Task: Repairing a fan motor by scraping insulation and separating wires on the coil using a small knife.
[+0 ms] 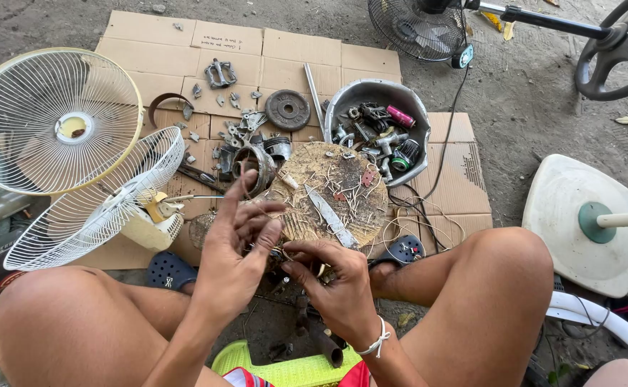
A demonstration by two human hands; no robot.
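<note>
Head view of a seated person working over flattened brown cardboard sheets (292, 54) spread on the dirt ground. The left hand (238, 240) is half open, its index finger raised and its other fingers curled toward the palm, where it meets the right hand (328, 276); the right hand is mostly closed, thumb and fingertips pinched together. Between the two hands lies a small part with thin pale wire strands (279, 252), touched by both; what exactly it is cannot be told. Just beyond the hands, near the front edge of the cardboard, rests a round worn wooden disc (328, 193) carrying a grey flat metal blade (330, 215) and loose wire clippings. Beyond the disc, toward the right edge of the cardboard, stands a dented grey metal bowl (378, 97) filled with bolts, small parts and a pink cylinder. A dark round iron weight plate (287, 109) lies near the middle of the cardboard. At the left edge lean two white wire fan guards (56, 118), the lower one with a cream fan motor housing (152, 222). A white square fan base (582, 222) sits on the ground well apart to the right.
</note>
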